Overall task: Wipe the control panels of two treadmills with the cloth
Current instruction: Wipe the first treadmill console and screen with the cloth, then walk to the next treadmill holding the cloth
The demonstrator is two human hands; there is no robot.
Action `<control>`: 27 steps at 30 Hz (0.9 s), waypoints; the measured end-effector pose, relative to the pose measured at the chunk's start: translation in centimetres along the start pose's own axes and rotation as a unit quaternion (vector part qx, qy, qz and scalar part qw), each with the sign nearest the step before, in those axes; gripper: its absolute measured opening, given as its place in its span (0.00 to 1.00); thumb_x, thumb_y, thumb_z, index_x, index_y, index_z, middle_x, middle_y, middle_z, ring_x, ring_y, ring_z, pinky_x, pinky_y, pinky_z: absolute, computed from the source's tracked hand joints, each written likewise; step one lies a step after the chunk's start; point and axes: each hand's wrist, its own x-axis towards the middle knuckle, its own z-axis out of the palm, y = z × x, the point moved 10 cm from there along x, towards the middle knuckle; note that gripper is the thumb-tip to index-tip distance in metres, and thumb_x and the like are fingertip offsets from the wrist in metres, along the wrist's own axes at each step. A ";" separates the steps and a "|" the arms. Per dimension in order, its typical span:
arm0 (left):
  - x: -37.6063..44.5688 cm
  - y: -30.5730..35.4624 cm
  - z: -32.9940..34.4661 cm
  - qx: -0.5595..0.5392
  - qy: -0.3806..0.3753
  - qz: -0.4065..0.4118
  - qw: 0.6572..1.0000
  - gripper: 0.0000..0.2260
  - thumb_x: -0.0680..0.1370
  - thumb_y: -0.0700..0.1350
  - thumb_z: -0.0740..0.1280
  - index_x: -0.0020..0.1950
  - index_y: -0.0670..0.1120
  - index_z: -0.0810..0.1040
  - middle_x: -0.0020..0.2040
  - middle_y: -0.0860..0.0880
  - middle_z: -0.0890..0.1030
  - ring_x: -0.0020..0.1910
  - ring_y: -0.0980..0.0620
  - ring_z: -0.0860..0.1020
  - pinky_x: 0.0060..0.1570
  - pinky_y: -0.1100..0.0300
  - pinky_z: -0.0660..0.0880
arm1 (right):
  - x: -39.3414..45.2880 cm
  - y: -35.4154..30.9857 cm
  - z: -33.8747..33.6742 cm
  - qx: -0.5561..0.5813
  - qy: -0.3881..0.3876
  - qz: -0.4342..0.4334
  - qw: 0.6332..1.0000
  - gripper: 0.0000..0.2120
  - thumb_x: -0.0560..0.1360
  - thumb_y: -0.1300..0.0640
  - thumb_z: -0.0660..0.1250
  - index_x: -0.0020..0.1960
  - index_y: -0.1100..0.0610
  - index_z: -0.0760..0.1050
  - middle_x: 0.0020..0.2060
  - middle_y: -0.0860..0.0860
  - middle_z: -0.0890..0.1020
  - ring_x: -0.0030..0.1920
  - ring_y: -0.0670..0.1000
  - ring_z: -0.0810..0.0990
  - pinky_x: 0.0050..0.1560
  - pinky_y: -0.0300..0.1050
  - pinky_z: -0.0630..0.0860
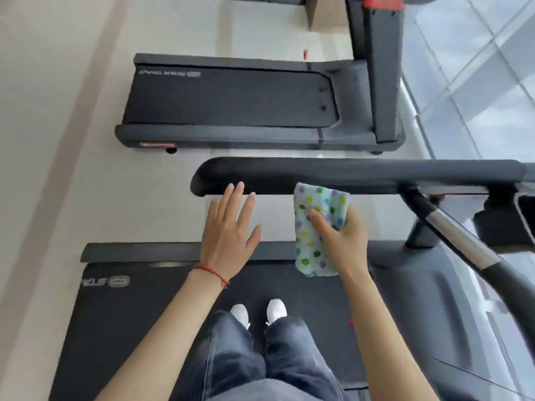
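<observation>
I stand on the belt of a dark treadmill [121, 314]; its padded handrail [362, 175] runs across the frame just above my hands. My right hand [341, 241] grips a folded pale cloth with coloured dots [315, 230], whose top edge meets the handrail's lower side. My left hand [228, 235], with a red string at the wrist, is spread flat and holds nothing; its fingertips reach the rail's left end. A second treadmill [231, 102] stands beyond, and only a red-marked corner of its console [382, 2] shows at the top edge.
A silver-and-black side bar [463, 241] slants down at the right, beside a dark piece of the near console [521, 215]. Pale floor lies on the left and between the two machines. Glass panels fill the right side. A red clip on a cord [305, 53] dangles above.
</observation>
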 end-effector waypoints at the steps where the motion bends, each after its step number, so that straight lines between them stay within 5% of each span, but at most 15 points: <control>1: -0.7 -1.2 -0.1 0.002 0.002 -0.018 1.000 0.24 0.77 0.51 0.55 0.67 0.38 0.70 0.68 0.36 0.69 0.68 0.36 0.67 0.65 0.43 0.61 | 0.1 -0.5 1.4 -0.012 -0.021 -0.010 1.000 0.12 0.71 0.49 0.71 0.49 0.53 0.73 0.40 0.45 0.80 0.39 0.41 0.79 0.32 0.30 0.74; 6: -4.6 -6.6 -0.7 0.027 0.010 -0.126 0.992 0.23 0.77 0.50 0.55 0.68 0.39 0.65 0.68 0.35 0.69 0.67 0.36 0.67 0.65 0.40 0.62 | 0.5 -3.2 8.5 -0.065 -0.132 -0.067 0.987 0.12 0.71 0.48 0.70 0.50 0.51 0.71 0.42 0.46 0.80 0.42 0.45 0.80 0.40 0.41 0.78; 10: -8.5 -9.7 -1.5 0.041 0.014 -0.236 0.971 0.23 0.77 0.50 0.56 0.67 0.38 0.68 0.68 0.35 0.69 0.68 0.36 0.66 0.64 0.39 0.65 | -0.2 -4.8 14.2 -0.093 -0.239 -0.114 0.960 0.13 0.71 0.47 0.70 0.50 0.49 0.71 0.43 0.44 0.79 0.42 0.43 0.79 0.40 0.38 0.77; 16: -16.3 -12.0 -3.0 0.077 0.023 -0.404 0.911 0.24 0.77 0.51 0.55 0.66 0.37 0.71 0.68 0.36 0.69 0.68 0.37 0.67 0.64 0.40 0.65 | -3.9 -6.1 21.6 -0.123 -0.379 -0.182 0.899 0.13 0.71 0.46 0.70 0.51 0.50 0.71 0.43 0.44 0.79 0.42 0.42 0.79 0.37 0.33 0.74; 24: -27.3 -13.9 -5.1 0.104 0.042 -0.561 0.820 0.24 0.77 0.52 0.53 0.67 0.38 0.70 0.68 0.36 0.69 0.68 0.37 0.67 0.64 0.40 0.63 | -12.1 -6.9 29.6 -0.146 -0.507 -0.230 0.818 0.15 0.70 0.47 0.71 0.51 0.55 0.73 0.44 0.50 0.81 0.44 0.49 0.80 0.44 0.44 0.78; 27: -30.7 -15.5 -6.1 0.112 0.054 -0.597 0.793 0.25 0.77 0.52 0.53 0.67 0.38 0.70 0.69 0.36 0.68 0.68 0.37 0.66 0.65 0.41 0.61 | -15.5 -7.3 32.8 -0.151 -0.541 -0.240 0.792 0.15 0.70 0.48 0.71 0.51 0.55 0.73 0.44 0.49 0.81 0.44 0.49 0.80 0.43 0.42 0.77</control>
